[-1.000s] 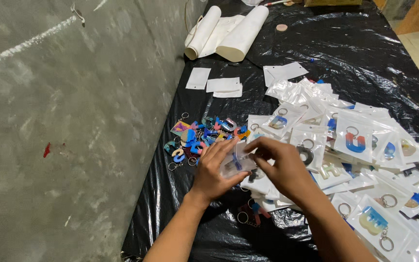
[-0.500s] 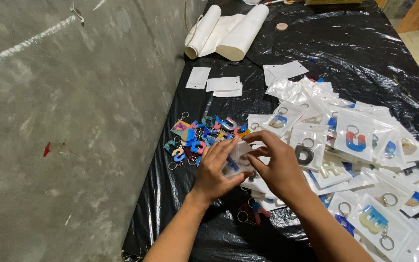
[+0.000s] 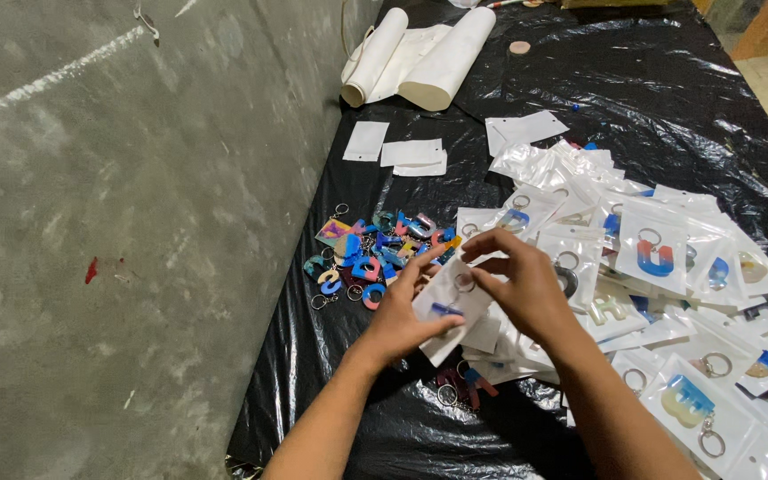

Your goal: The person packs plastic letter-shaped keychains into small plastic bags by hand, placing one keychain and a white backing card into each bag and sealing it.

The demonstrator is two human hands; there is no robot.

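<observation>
My left hand [image 3: 399, 316] holds a small clear plastic pouch [image 3: 449, 308] with a blue keychain piece and a metal ring inside. My right hand [image 3: 524, 286] pinches the pouch's upper right edge with thumb and fingers. Both hands hover over the black plastic sheet [image 3: 633, 89] covering the table. Just left of my hands lies a pile of loose colourful letter keychains [image 3: 375, 253]. To the right spreads a heap of packed pouches with keychains [image 3: 668, 267].
Two rolls of white paper [image 3: 420, 58] lie at the far end, with empty white pouches [image 3: 406, 153] nearer. A small round wooden disc [image 3: 519, 47] sits far back. A grey concrete wall [image 3: 117, 222] runs along the table's left side. A few loose keychains [image 3: 464, 387] lie below my hands.
The pouch has been lifted and turned more upright between my hands. My right hand moved up to its top edge, and my left fingers opened out beneath it.
</observation>
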